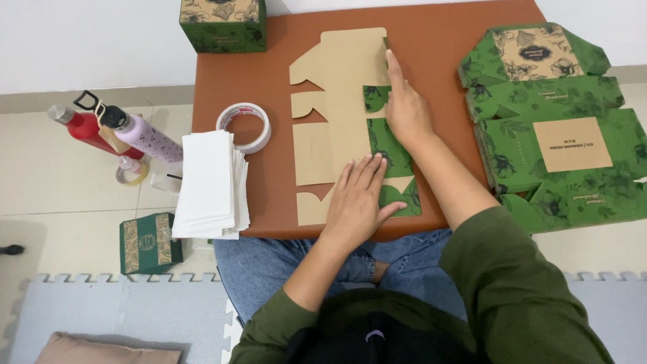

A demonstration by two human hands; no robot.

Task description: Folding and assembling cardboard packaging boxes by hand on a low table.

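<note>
A flat die-cut cardboard box blank (pixel 340 121), brown inside and green-patterned outside, lies on a low brown table (pixel 445 47). Its right side is folded over, showing green flaps. My left hand (pixel 360 199) presses flat on the blank's near part, fingers together and spread on the fold. My right hand (pixel 404 104) lies flat along the folded right edge farther up, fingers pointing away from me. Neither hand grips anything.
A roll of clear tape (pixel 244 126) and a stack of white sheets (pixel 209 185) sit on the table's left. A pile of flat green box blanks (pixel 552 128) lies at right. An assembled green box (pixel 222 23) stands at back; bottles (pixel 118 131) and a small green box (pixel 149 243) are on the floor.
</note>
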